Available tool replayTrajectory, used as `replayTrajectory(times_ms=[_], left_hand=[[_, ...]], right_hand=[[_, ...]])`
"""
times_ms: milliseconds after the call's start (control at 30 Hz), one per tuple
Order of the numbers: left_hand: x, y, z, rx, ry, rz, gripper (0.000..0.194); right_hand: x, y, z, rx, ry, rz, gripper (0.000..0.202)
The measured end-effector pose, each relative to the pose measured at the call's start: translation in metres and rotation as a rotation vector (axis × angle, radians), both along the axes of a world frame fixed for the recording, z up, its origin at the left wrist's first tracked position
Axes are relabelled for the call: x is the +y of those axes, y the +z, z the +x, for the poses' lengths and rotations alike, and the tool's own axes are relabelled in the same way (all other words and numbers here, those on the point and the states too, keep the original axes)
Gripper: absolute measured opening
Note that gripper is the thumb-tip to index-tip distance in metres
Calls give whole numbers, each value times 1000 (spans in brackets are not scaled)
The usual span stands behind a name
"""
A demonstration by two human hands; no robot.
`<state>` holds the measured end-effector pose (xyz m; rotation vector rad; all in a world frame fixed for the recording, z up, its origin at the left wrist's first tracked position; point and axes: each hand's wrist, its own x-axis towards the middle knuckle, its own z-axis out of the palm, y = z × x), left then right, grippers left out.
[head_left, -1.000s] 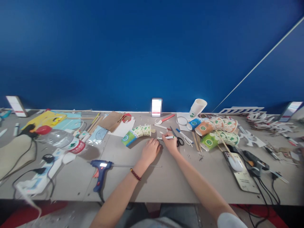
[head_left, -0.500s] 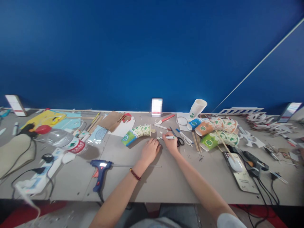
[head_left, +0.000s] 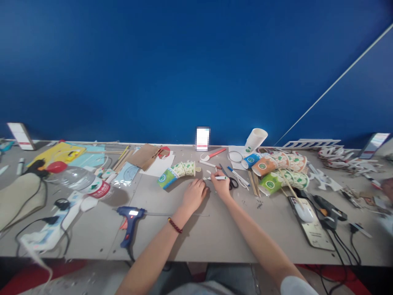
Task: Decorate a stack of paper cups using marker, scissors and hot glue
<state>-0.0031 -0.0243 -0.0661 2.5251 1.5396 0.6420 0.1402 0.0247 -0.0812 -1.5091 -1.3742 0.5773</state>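
Observation:
My right hand (head_left: 221, 185) is closed round a white marker (head_left: 217, 178), its tip pointing left toward a small pale piece (head_left: 204, 178) by my left fingertips. My left hand (head_left: 195, 194), with a beaded bracelet on its wrist, lies on the table, fingers bent and close together; whether it pinches the small piece is too small to tell. Green and blue stacked paper cups (head_left: 176, 174) lie just beyond it to the left. Black-handled scissors (head_left: 233, 183) rest just right of my right hand.
A blue glue gun (head_left: 130, 221) lies at the left front, with a plastic bottle (head_left: 78, 180) behind it. Stacked cups (head_left: 279, 162), a phone (head_left: 311, 229) and a black glue gun (head_left: 330, 209) are at the right. A blurred hand shows at the right edge.
Another person's hand and sleeve have come into view at the far right edge. My own hands look nearly the same as before.

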Motion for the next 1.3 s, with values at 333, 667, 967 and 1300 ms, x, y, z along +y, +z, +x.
replayTrajectory(times_ms=[333, 667, 967, 1300], left_hand=[[1, 2, -1, -65, 22, -15, 11], [4, 7, -9, -348, 165, -38, 11], [-11, 62, -16, -518, 167, -238, 25], [-48, 92, -21, -571, -31, -276, 23]], right_hand=[[-2, 6, 0, 134, -13, 1, 30], [-6, 16, 4, 421, 65, -70, 34], [-40, 68, 16, 800, 313, -188, 37], [-86, 79, 16, 850, 341, -316, 36]])
